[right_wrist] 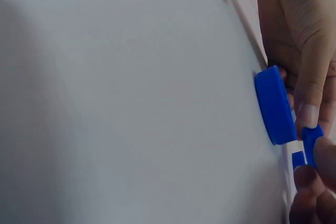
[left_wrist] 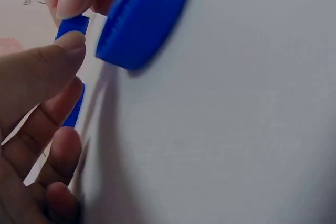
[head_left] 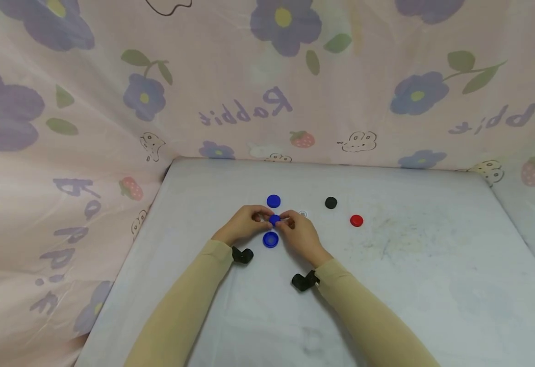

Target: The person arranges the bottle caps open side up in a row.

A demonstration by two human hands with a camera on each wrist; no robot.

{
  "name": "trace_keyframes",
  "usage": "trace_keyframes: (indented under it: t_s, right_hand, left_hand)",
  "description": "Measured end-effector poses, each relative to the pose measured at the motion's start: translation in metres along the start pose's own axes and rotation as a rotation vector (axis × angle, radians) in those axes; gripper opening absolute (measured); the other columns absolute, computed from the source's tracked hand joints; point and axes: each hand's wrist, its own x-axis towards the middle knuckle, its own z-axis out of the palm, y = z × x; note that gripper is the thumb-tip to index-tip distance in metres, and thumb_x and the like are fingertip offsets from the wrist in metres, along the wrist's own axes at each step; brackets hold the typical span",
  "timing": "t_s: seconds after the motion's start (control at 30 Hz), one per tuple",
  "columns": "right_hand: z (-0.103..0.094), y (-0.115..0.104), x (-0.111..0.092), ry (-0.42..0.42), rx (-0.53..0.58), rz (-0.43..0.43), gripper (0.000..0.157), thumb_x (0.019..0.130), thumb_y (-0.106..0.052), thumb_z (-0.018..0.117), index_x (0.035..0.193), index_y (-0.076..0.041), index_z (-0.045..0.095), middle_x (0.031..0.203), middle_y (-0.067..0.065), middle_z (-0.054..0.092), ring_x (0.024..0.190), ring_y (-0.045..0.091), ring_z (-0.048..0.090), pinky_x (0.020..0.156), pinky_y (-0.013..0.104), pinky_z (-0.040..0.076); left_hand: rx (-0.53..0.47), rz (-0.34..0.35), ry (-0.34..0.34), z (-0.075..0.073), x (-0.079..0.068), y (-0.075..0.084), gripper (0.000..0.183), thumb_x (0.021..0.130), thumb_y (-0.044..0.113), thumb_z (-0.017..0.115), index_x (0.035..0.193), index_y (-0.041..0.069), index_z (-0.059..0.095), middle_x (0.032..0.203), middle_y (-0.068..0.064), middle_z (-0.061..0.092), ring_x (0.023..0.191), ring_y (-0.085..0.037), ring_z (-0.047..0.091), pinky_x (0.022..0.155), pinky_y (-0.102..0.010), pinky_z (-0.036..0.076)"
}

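Observation:
A small blue cap (head_left: 274,220) is held between both hands just above the white table. My left hand (head_left: 245,223) pinches its left side with thumb and fingertips, and my right hand (head_left: 301,235) pinches its right side. Their fingertips cover part of it. Nearer to me, a larger blue cap (head_left: 270,239) lies with its hollow side up; it also shows as the thick blue cap (left_wrist: 149,19) in the left wrist view. Just beyond the hands lies another blue cap (head_left: 274,201), its smooth top facing up.
Right of the hands, a black cap (head_left: 331,203) and a red cap (head_left: 356,220) lie on the white tabletop (head_left: 432,285). A small pale round thing (head_left: 302,214) is partly hidden by the right hand. Printed cloth (head_left: 230,61) hangs behind and along the sides.

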Motion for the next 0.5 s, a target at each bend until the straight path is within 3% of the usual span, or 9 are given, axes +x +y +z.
trace_keyframes:
  t_s: [0.3,0.5]
  right_hand:
    - [-0.01,0.003,-0.01,-0.003,0.11,-0.021,0.025,0.095,-0.027,0.064,0.116,-0.013,0.063,0.094,-0.001,0.066,0.085,0.015,0.06,0.073,0.033,0.048]
    - [-0.017,0.004,-0.016,-0.001,0.141,-0.025,0.026,0.095,-0.026,0.064,0.117,-0.012,0.062,0.096,-0.001,0.065,0.086,0.016,0.059,0.072,0.032,0.048]
  left_hand:
    - [-0.065,0.069,-0.02,0.008,-0.007,0.011,0.027,0.089,0.021,0.072,0.115,0.015,0.067,0.101,0.004,0.067,0.093,-0.013,0.062,0.084,-0.033,0.048]
    - [-0.054,0.056,-0.004,0.012,-0.009,0.024,0.03,0.089,0.019,0.071,0.118,0.013,0.066,0.106,0.002,0.067,0.096,-0.012,0.061,0.085,-0.033,0.048]
